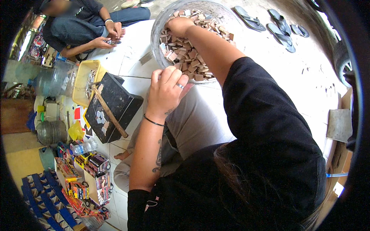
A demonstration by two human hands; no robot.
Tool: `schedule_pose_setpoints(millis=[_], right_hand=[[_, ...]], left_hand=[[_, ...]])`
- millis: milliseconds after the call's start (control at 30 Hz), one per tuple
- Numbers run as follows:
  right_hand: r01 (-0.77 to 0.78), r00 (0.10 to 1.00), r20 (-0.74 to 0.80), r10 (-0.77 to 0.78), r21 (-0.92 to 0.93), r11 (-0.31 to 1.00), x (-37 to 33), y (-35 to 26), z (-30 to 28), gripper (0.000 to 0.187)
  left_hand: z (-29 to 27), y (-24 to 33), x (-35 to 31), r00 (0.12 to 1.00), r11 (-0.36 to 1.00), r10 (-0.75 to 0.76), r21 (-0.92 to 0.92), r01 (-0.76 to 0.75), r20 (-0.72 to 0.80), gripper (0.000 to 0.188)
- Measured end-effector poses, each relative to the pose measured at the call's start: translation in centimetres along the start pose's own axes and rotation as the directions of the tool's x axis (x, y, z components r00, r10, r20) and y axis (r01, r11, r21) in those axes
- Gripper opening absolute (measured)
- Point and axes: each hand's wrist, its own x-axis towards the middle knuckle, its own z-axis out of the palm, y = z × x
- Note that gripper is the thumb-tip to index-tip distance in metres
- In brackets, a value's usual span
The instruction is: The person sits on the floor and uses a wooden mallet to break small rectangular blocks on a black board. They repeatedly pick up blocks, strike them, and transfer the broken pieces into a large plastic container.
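A large round clear tub [155, 36] stands in front of me, filled with small flat brown wooden pieces [194, 57]. My right hand [180, 27] reaches down into it at the far left, among the pieces, and its fingertips are hidden there. At the tub's near left rim is my left hand [167, 89], fingers curled and closed, a ring on one of them. What lies under those fingers, if anything, does not show. Left of this hand, a wooden-handled tool [110, 111] rests across a black box [125, 96] with some pale pieces [101, 118] on it.
Across from me at the left, a seated person's hands [111, 36] hold a small dark object. A yellow basin [81, 73] of pieces sits beyond the black box. Colourful toy trucks [98, 181] and a plastic bottle [85, 147] are at left, sandals [281, 36] at far right.
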Motion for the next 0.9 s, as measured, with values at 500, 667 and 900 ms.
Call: schedule_pose_setpoints(millis=[500,667,900], right_hand=[[-0.306,0.760,0.057,0.648,0.910,0.279,0.7,2.0,0.0,0.025],[0.096,0.780,0.395,0.485,0.691,-0.716,-0.1,3.1,0.0,0.018],[-0.170,0.791,0.204,0.577,0.979,-0.113,1.2,3.0,1.7,0.025]], left_hand=[[-0.5,-0.1,0.1,0.999,1.000,0.018,0.016,-0.018,0.026,0.022],[-0.2,0.0,0.2,1.000,1.000,0.022,0.018,-0.022,-0.017,0.024],[-0.4,0.0,0.1,0.999,0.999,0.017,0.042,-0.018,0.036,0.024]])
